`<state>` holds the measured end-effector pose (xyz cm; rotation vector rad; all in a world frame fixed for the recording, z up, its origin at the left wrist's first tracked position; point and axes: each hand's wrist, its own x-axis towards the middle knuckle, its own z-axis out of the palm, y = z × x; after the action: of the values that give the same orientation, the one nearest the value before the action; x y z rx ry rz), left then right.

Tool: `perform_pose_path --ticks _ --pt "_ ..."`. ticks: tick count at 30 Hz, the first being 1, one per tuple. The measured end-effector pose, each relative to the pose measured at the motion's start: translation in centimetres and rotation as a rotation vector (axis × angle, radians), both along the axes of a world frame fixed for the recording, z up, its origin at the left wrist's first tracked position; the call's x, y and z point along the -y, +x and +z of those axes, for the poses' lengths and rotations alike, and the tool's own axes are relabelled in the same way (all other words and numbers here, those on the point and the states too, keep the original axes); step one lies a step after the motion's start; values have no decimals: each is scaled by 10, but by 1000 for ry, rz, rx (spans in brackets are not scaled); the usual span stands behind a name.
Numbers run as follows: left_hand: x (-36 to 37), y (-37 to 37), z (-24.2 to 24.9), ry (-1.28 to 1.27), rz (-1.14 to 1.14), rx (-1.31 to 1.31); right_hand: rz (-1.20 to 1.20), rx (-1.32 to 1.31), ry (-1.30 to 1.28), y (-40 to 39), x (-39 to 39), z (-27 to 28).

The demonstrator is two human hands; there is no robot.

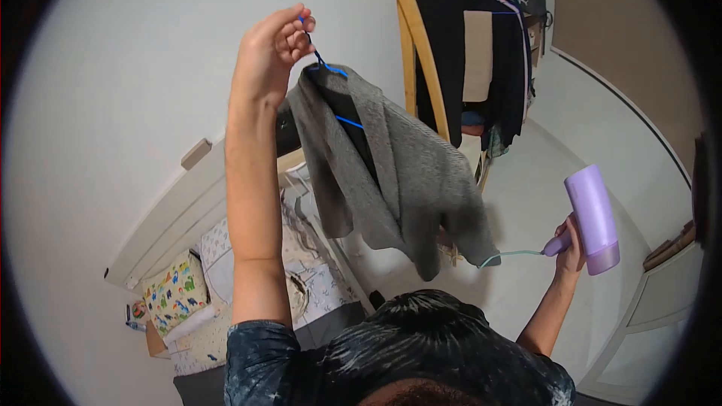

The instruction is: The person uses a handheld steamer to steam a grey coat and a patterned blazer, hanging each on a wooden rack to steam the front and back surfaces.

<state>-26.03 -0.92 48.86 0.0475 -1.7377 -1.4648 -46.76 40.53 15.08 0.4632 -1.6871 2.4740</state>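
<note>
Head view: cardigan (398,173) hangs between raised left hand (272,49) and right hand (571,248).

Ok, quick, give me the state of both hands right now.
Left hand: closed, raised, pinching the hook of the blue hanger that carries the grey cardigan.
Right hand: closed around the handle of the purple hair dryer.

A grey knitted cardigan (391,173) hangs open on a raised blue hanger (331,71); the lilac hairdryer (593,218) points upward.
</note>
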Motion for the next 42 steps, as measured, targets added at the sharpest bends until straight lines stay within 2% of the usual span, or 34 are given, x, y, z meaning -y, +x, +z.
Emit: perform_pose_path --ticks 2,3,6,8,12,15,18,20,22,24,28,32,35,42 --pt "11 3 1 106 -1 18 43 9 -81 -2 1 0" --pt "6 6 4 172 93 22 81 24 -76 -3 0 -1" --pt "30 18 8 150 -8 60 91 43 -78 -4 3 -9" --pt "37 16 15 150 9 68 109 33 -68 -1 4 -10" --pt "32 23 30 30 55 229 117 -40 29 -2 5 -12" --pt "30 37 37 -303 273 313 91 -63 112 3 3 -1" --pt "23 54 50 -362 347 449 71 -167 95 -2 -2 -3" --pt "27 57 59 -403 398 466 102 -220 173 -13 -12 -17" --pt "31 63 63 -431 471 487 116 -195 147 -10 -11 -9" --pt "43 64 69 -472 560 394 9 -144 167 -3 -8 0" --pt "46 59 66 -466 631 217 40 -179 56 -8 -7 -9" --pt "74 71 84 -398 790 -66 28 -161 39 -6 -11 -1" --pt "89 87 101 -349 808 -381 22 -109 22 -8 -20 -8" --pt "44 96 111 -452 867 -721 -40 -19 -53 -14 -39 -20"
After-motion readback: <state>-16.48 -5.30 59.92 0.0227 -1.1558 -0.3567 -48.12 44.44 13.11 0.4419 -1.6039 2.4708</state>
